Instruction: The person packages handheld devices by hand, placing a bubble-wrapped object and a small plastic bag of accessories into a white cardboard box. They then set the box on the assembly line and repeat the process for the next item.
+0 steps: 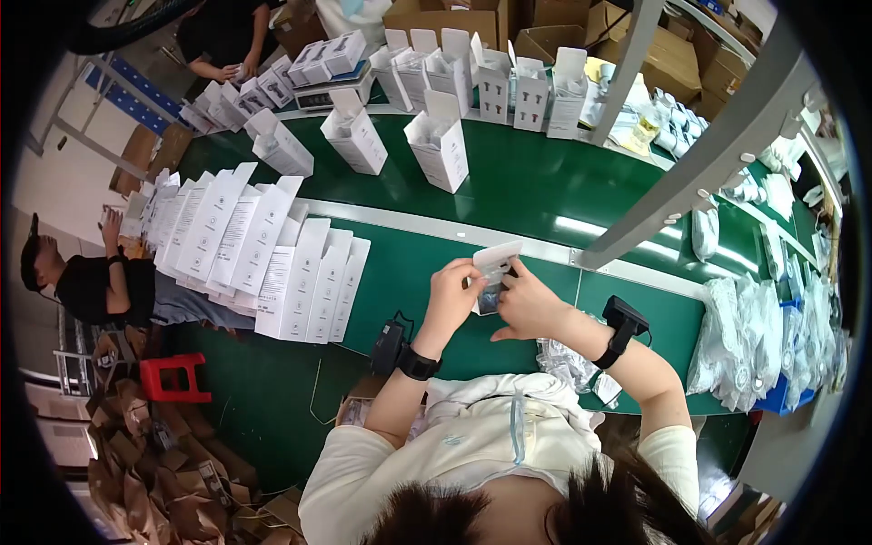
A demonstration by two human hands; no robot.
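A small white carton (499,254) with its top flap raised stands between my hands at the table's near side. Clear plastic shows in its mouth; the contents are mostly hidden. My left hand (451,298) is closed on the carton's left side, fingertips at the opening. Across from it, my right hand (532,307) has curled fingers against the right side, with the index finger at the mouth and the thumb sticking out below. Clear bags of small parts (568,363) lie beside my right forearm.
Rows of open white cartons (313,277) stand at left. Three more open cartons (436,150) sit on the green conveyor (536,186). A grey metal post (699,182) rises at right, near bagged parts (740,336). Two other people (109,282) work at far left.
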